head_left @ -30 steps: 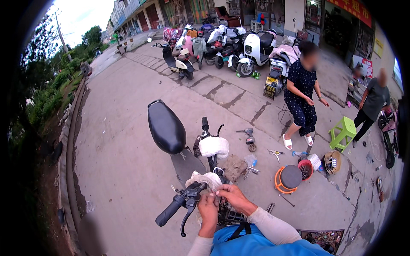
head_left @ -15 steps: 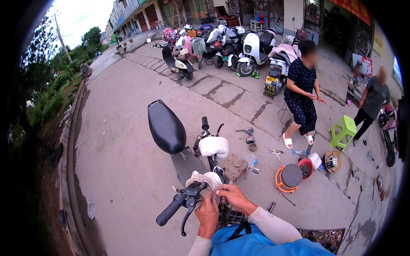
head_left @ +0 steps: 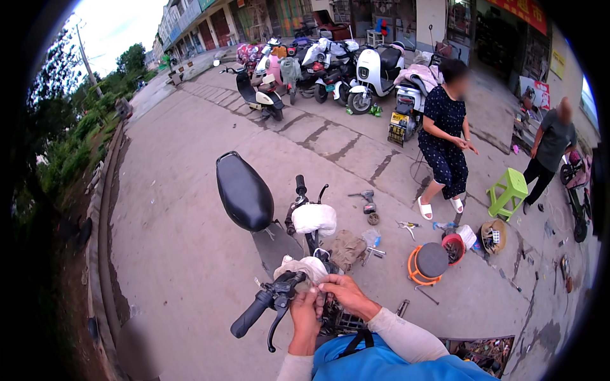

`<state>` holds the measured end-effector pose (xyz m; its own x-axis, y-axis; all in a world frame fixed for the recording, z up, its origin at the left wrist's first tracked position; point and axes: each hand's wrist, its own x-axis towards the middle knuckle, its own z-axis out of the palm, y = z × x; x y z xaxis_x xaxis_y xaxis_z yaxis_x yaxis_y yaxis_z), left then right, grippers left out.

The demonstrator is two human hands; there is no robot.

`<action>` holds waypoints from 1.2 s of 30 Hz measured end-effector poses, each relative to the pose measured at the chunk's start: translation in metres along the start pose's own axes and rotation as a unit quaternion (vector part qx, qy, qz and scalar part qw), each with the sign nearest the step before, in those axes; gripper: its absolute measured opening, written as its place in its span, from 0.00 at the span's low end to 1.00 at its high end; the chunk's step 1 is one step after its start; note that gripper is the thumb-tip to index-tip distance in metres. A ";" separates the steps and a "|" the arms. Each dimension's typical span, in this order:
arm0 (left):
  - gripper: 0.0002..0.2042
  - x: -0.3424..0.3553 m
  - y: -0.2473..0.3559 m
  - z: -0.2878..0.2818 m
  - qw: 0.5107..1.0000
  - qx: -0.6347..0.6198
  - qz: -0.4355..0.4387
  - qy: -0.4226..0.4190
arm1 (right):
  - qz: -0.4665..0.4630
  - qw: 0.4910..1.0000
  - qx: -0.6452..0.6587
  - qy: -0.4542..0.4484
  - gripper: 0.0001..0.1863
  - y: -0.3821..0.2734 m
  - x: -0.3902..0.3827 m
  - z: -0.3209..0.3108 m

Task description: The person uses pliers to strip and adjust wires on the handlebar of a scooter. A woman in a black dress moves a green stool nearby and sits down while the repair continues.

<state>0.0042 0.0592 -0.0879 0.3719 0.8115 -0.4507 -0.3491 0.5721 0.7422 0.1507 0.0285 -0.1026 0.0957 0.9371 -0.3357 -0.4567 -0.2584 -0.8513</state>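
In the head view I am at the scooter handlebar, beside its black grip and brake lever. My left hand pinches pale, crumpled wrapping just right of the switch housing. My right hand closes finger and thumb on that same wrapping, close to the left fingertips; the exact spot they grip is small and partly hidden. Past them stand a white padded piece on the far bar and the black seat.
A green stool, an orange-rimmed stool, a red bucket, a drill and scattered tools lie rightward. Two people stand beyond, near parked scooters. A curb and plants border the left.
The whole scene has shifted slightly left and up in the picture. My hands stay at the wrapping with little movement. The nearer person's hands have moved slightly.
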 end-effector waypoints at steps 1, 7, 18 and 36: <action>0.06 -0.005 -0.004 0.003 0.990 0.120 0.070 0.026 | 0.000 1.000 0.004 -0.001 0.11 0.003 0.002 -0.002; 0.06 -0.008 -0.013 0.000 0.692 0.564 0.433 0.126 | 0.001 1.000 0.024 0.004 0.11 0.008 0.002 -0.004; 0.04 0.014 -0.024 -0.009 0.987 0.126 0.093 0.046 | -0.007 1.000 -0.026 0.008 0.11 0.002 -0.001 0.000; 0.05 0.000 -0.017 0.003 0.730 0.531 0.413 0.120 | 0.005 0.999 0.051 -0.003 0.12 0.007 0.000 -0.004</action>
<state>0.0123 0.0489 -0.0987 0.2064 0.8978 0.3890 0.5418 -0.4359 0.7186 0.1513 0.0259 -0.1104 0.0845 0.9362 -0.3412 -0.5448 -0.2433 -0.8025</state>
